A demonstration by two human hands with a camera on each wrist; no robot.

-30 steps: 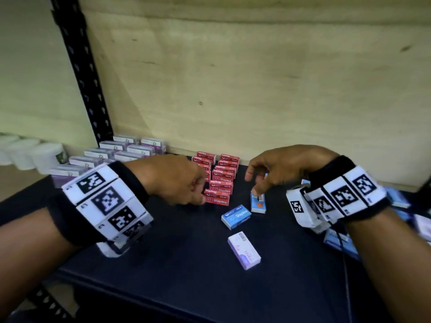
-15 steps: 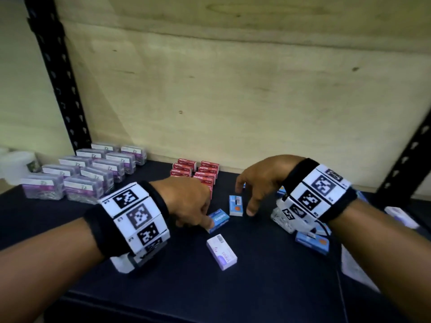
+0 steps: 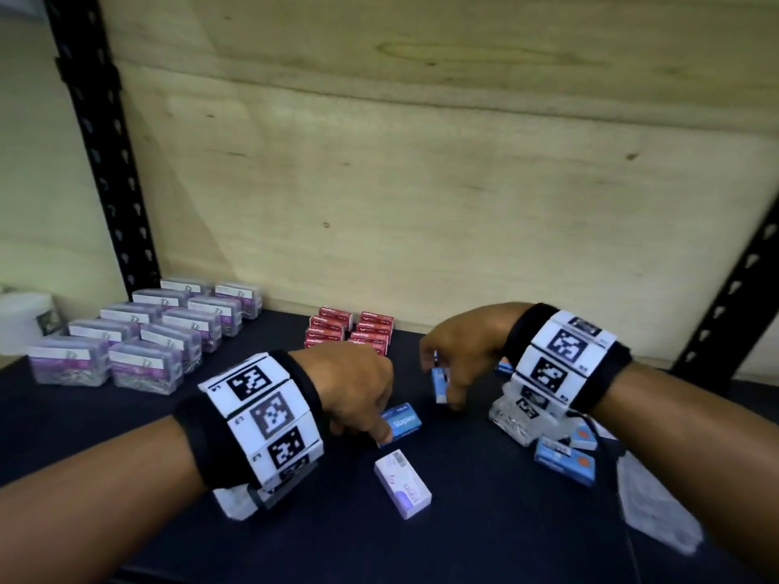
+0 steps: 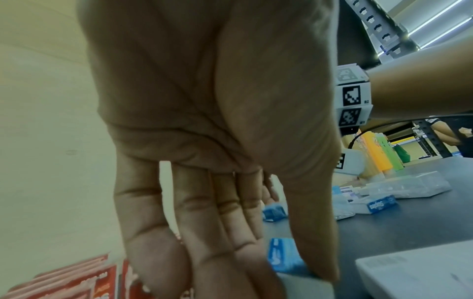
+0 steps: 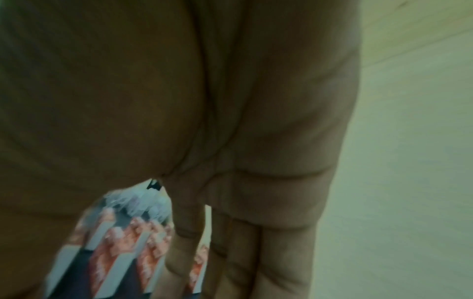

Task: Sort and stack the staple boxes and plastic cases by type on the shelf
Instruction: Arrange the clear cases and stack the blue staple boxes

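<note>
Between the two wrists, on the dark shelf (image 3: 484, 541), the left hand (image 3: 358, 389) pinches a blue staple box (image 3: 402, 421) marked "Staples", thumb on the near end, fingers over the far side; the box lies flat on the shelf. Just right of that grasp, the right hand (image 3: 463, 351) holds a second blue box (image 3: 439, 383) upright, fingers curled round it. Directly nearer the person than the left-hand pinch lies a white-and-purple box (image 3: 402, 484), apart from the thumb. Beyond both grasps stand the red staple boxes (image 3: 350, 330), stacked in two columns. Far left of the left hand, clear plastic cases (image 3: 139, 330) sit in rows. Under the right wrist, more blue boxes (image 3: 565, 461) lie loose.
</note>
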